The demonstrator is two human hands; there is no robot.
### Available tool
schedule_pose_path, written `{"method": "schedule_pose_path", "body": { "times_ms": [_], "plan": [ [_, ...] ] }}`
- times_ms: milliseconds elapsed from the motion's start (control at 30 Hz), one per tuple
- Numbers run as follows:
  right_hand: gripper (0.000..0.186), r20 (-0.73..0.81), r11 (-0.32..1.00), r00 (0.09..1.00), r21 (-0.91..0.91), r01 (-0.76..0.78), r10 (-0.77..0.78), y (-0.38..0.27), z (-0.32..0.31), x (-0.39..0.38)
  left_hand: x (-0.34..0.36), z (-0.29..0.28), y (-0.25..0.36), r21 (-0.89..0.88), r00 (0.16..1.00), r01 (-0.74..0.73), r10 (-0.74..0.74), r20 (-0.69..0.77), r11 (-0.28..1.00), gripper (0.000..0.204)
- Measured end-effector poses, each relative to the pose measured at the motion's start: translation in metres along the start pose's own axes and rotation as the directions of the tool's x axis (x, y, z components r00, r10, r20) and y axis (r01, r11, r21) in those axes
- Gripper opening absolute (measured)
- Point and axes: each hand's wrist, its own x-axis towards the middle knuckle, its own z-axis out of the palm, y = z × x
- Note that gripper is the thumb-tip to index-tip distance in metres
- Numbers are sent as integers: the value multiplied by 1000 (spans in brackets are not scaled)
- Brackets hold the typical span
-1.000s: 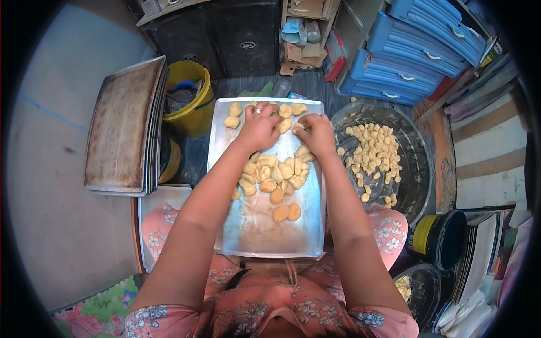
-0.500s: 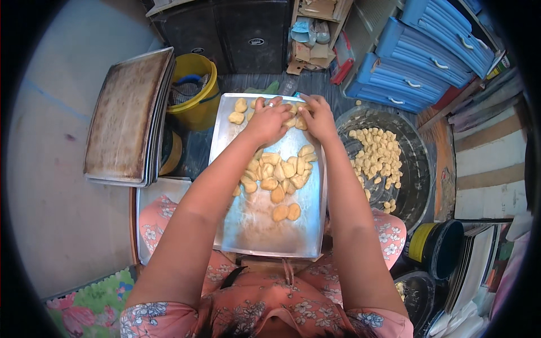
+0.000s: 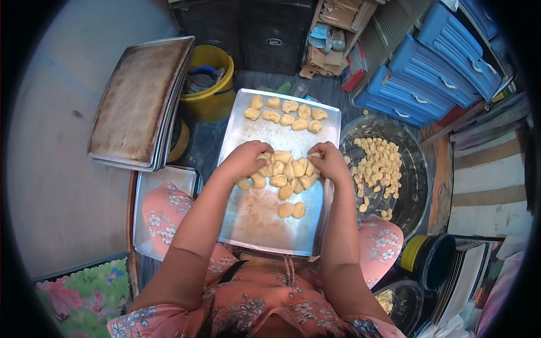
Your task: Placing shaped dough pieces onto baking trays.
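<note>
A metal baking tray (image 3: 253, 222) rests across my lap. A cluster of yellowish dough pieces (image 3: 278, 181) is heaped over its middle. Two rows of dough pieces (image 3: 287, 119) lie spaced along the far end, and a pair of flattened pieces (image 3: 292, 210) sits side by side nearer me. My left hand (image 3: 247, 160) is closed at the cluster's left edge, its fingers bent round a dough piece. At the right edge my right hand (image 3: 331, 162) is likewise closed, thumb and fingertips on another piece. The hands partly hide the pieces they grip.
On the right, a wide black basin (image 3: 414, 169) holds many small dough pieces. Stacked baking trays (image 3: 138, 101) lean at the left beside a yellow bucket (image 3: 211, 96). Blue drawers (image 3: 417, 84) stand at the far right, and a dark tub with a yellow band (image 3: 434, 253) is nearby.
Both hands have drawn back from the far end to the cluster in the middle. The two rows there are now uncovered. The view has shifted slightly.
</note>
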Motion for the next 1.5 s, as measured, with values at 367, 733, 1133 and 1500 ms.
{"method": "schedule_pose_path", "body": {
  "times_ms": [367, 733, 1133, 1500],
  "plan": [
    [26, -204, 964, 966, 182, 195, -157, -87, 63, 56, 18, -28, -34, -393, 908, 160, -292, -302, 905, 25],
    [40, -91, 990, 993, -110, -89, 79, -64, 63, 51, 10, -21, -48, -30, 876, 129, -128, -466, 991, 26],
    [31, -380, 980, 909, -157, 121, -173, -82, 59, 38, 36, -2, -40, 355, 922, -51, 181, -341, 933, 32],
    [23, -184, 981, 967, 44, 187, -176, -86, 69, 26, 48, -11, -32, 359, 908, -120, 249, -337, 925, 29]
  ]
}}
